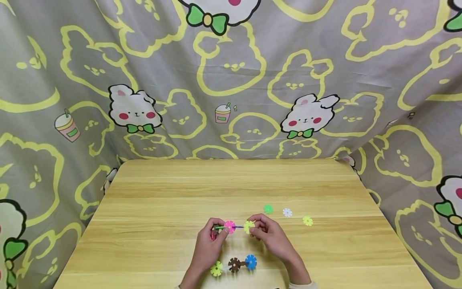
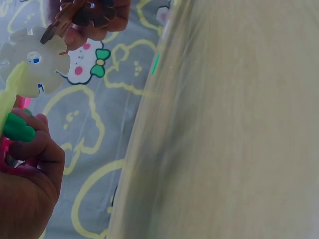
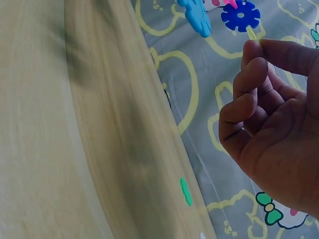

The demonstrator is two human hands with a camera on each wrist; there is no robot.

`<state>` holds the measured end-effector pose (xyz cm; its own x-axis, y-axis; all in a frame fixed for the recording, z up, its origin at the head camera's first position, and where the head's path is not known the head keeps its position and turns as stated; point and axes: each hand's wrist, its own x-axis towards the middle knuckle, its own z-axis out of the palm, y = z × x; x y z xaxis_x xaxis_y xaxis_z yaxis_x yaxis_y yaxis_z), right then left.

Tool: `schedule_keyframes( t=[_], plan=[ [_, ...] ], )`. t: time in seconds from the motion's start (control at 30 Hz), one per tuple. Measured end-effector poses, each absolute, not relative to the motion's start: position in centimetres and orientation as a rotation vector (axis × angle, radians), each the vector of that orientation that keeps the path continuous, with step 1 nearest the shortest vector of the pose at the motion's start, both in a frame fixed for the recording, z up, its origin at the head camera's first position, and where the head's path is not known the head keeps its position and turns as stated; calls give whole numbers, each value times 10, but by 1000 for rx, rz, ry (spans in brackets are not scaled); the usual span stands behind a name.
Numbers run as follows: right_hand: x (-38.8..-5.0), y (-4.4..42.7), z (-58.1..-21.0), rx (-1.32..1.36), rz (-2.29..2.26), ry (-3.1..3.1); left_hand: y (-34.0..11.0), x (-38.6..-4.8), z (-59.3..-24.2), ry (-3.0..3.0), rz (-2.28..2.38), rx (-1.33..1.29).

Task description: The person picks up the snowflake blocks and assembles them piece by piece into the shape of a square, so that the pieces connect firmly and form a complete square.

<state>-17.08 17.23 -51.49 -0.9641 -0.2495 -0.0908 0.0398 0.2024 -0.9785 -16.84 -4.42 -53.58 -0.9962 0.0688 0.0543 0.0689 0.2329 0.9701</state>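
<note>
My left hand [image 1: 207, 245] grips a chain of notched plastic snowflake discs near its pink disc [image 1: 229, 227], with a green disc [image 1: 219, 228] edge-on beside it. A dark blue disc [image 3: 240, 16] joins the pink one to a yellow disc [image 1: 249, 227]. That yellow disc is pinched between thumb and fingertip of my right hand [image 1: 276, 241]. Closer to me is a linked row with a yellow-green disc [image 1: 216, 269], a white disc [image 2: 47, 55], a brown disc [image 1: 234, 265] and a light blue disc [image 1: 251, 262]. Whether this row joins the held chain, I cannot tell.
Beyond my right hand, a loose green disc [image 1: 268, 209], a white disc [image 1: 287, 212] and a yellow disc [image 1: 307, 221] lie on the wooden table [image 1: 151, 200]. A patterned grey curtain [image 1: 173, 72] surrounds the table's back and sides.
</note>
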Motion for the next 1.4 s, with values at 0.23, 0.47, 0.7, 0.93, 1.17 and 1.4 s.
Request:
schedule_keyframes(
  t=[0.23,0.47,0.7,0.93,1.17,1.4],
  plan=[
    [-172,172,-516,-188,-1869,2220,-44,-170,-537,-2458,-1951,-153],
    [-173,172,-516,-162,-1899,2194,-44,-170,-537,-2457,-1962,-151],
    [-172,170,-514,-136,-1879,2191,-44,-169,-538,-2481,-1981,-125],
    [-170,165,-514,-81,-1856,2238,-44,-168,-539,-2499,-1989,-132],
    [-170,160,-515,-1,-1875,2306,-42,-168,-537,-2504,-1992,-127],
    [-169,159,-515,-14,-1853,2325,-39,-165,-524,-2545,-1959,-54]
  ],
)
